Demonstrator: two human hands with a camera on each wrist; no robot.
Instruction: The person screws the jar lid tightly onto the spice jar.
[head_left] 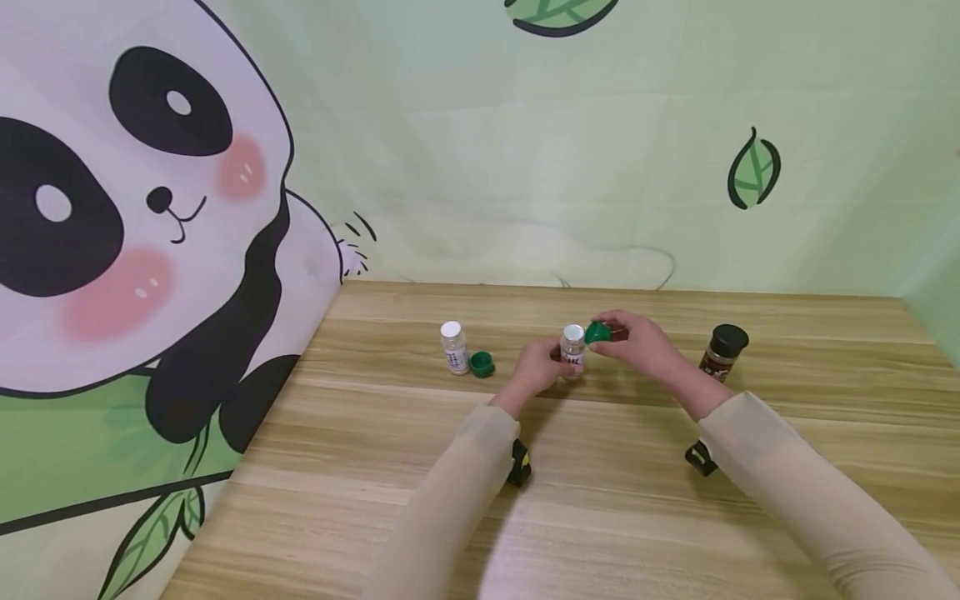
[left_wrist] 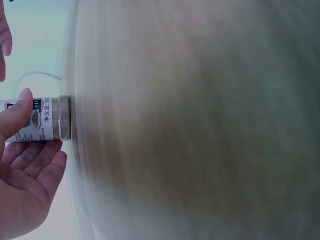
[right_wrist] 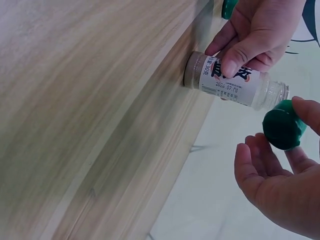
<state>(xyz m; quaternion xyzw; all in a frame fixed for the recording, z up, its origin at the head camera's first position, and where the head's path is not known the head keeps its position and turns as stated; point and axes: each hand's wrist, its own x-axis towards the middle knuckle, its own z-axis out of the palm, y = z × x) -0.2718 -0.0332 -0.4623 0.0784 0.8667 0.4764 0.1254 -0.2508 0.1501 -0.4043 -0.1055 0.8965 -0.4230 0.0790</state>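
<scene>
One labelled jar (head_left: 572, 357) stands on the table (head_left: 615, 517), gripped from its left by the left hand (head_left: 537, 365); the right hand (head_left: 639, 340), to its right, pinches a green cap (head_left: 597, 332) beside its mouth. Greyish-brown contents (left_wrist: 61, 118) show low inside. Left sit a white-topped bottle (head_left: 454, 352) and second cap (head_left: 482, 365); right, a black-lidded jar (head_left: 723, 350).

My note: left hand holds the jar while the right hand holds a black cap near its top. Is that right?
No: the right wrist view shows the cap is green, not black. The rest stands: the left hand holds the jar, the right hand the cap near the jar's top.
</scene>
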